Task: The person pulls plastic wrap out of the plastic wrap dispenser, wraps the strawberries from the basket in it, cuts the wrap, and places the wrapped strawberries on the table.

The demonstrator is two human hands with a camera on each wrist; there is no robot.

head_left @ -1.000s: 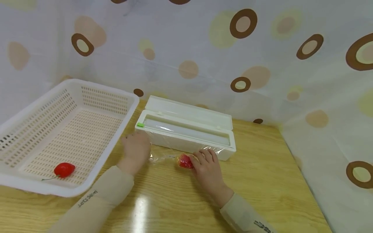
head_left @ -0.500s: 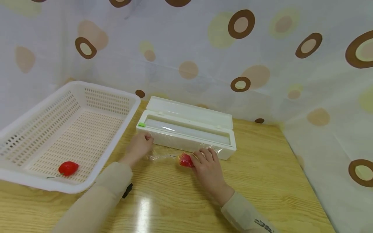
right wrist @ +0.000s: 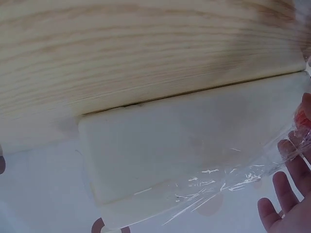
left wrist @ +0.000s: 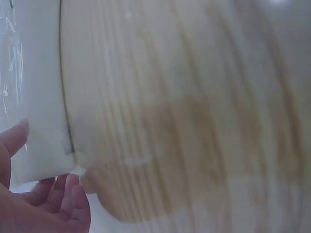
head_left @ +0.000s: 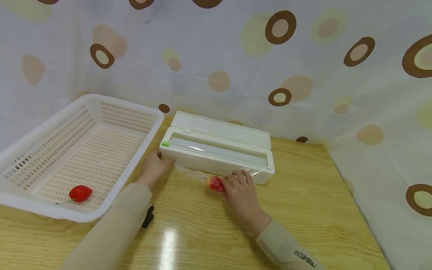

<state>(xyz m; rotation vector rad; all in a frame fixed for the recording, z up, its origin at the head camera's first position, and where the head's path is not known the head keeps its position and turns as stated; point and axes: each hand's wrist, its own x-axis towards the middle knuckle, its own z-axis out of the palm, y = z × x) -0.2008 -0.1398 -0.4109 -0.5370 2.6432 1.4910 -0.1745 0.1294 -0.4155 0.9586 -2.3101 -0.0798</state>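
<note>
The work surface is a light wood-grain tabletop (head_left: 209,236). The right hand (head_left: 241,193) pinches a red film-wrapped object (head_left: 215,183) on the near side of a long white open-lidded box (head_left: 199,162). The left hand (head_left: 156,168) clasps the box's left end. Farther left, a white perforated basket (head_left: 101,159) holds a red stemmed object (head_left: 80,193).

Wooden tabletop (head_left: 303,195): bright; white glare nearer the camera than the left fingers (head_left: 155,153)
Cling film (head_left: 189,171): faint glints between left and right fingers (head_left: 241,176)
Film roll (head_left: 219,151): highlight beyond the fingers
Left wrist view: hazy; tabletop grain blurred beside the fingers
Right wrist view: dimmer; crisp film glints beside the fingers
</note>
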